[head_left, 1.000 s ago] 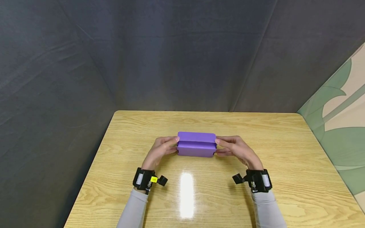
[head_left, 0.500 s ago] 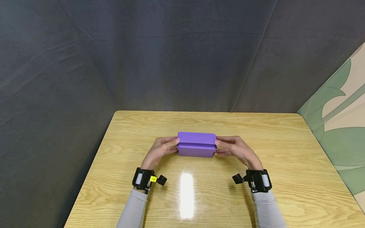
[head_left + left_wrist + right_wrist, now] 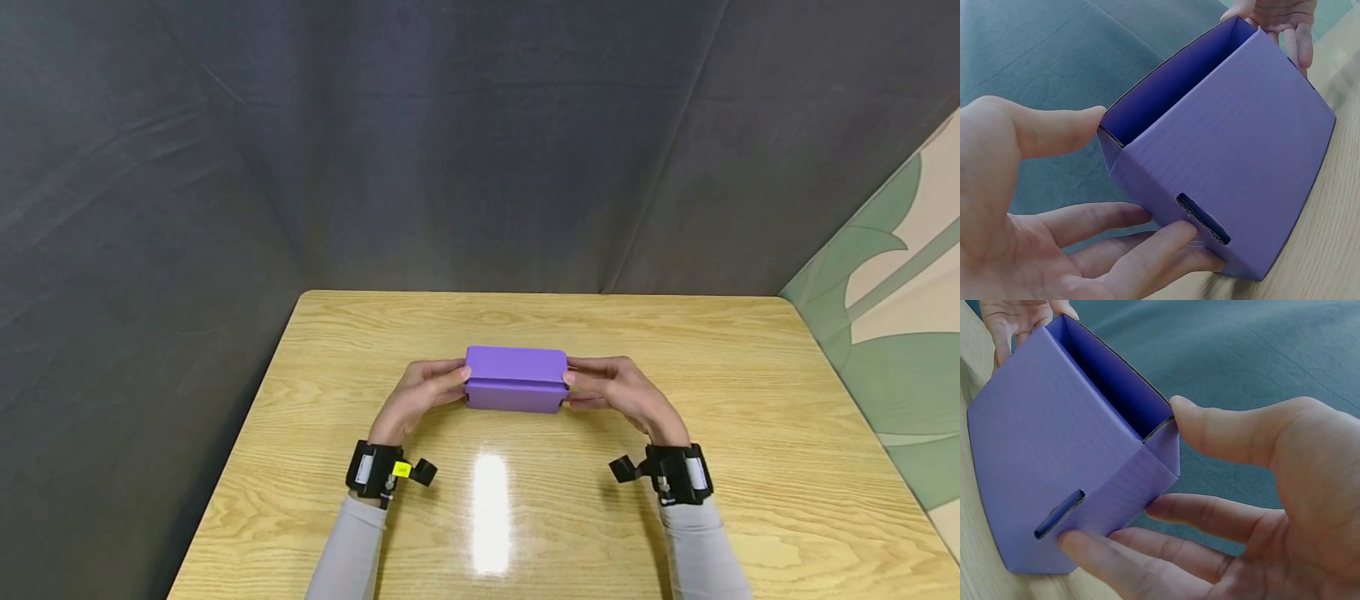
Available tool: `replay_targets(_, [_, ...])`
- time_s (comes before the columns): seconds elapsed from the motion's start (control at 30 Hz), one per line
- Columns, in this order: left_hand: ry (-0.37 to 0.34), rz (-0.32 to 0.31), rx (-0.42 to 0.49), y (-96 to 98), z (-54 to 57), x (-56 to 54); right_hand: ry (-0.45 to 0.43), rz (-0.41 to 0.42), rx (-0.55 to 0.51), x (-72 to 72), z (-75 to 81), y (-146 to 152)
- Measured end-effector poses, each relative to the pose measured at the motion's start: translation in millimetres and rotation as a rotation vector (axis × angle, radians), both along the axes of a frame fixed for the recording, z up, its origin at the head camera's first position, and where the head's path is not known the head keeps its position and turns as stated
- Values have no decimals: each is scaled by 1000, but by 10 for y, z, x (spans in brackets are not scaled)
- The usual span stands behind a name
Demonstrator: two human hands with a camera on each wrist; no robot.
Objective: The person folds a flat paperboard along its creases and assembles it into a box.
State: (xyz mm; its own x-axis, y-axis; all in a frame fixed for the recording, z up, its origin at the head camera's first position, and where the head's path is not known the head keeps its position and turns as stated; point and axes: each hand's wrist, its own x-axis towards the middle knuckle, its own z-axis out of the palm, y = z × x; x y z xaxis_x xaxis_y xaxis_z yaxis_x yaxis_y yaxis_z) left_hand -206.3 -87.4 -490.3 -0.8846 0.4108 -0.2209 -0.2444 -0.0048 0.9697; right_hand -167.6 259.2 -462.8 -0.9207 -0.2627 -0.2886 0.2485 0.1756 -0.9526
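A small purple cardboard box [image 3: 516, 398] stands on the wooden table, between both hands. Its lid flap [image 3: 516, 363] slants over the top, and the wrist views show a dark gap between flap and front wall. My left hand [image 3: 423, 392] holds the left end, thumb at the corner of the flap's edge and fingers along the side, near a slot [image 3: 1204, 219] cut at the box's edge. At the other end my right hand [image 3: 622, 390] grips in mirror fashion, its thumb on the flap's corner and fingertips beside a similar slot [image 3: 1060, 514]. The box's inside bottom is hidden.
The light wooden table [image 3: 360, 325] reaches back to a dark grey cloth [image 3: 465, 167] hanging behind and on the left. A green and beige leaf-patterned surface [image 3: 900, 375] borders it on the right. Each wrist wears a black camera strap [image 3: 678, 475].
The lid flap has come down toward the front wall, so the gap below its edge is narrower. Both thumbs have moved slightly down with it; the box stays in place.
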Motion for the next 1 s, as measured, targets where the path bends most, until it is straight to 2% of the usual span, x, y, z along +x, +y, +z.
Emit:
replay_targets(0.27, [-7,-3,11,-36,-18,7,-5,5,-6,-12,-21,-10])
replay_targets(0.57, [-18,28,41,-26,-59,-22,3,3,0,-24,-14,-8])
replay_targets(0.8, [-29,42,55,-1,-59,16,-6,-3,-7,10,-17,-5])
replay_targets(1.0, [-2,36,62,26,-47,8,34,-11,19,11,-3,4])
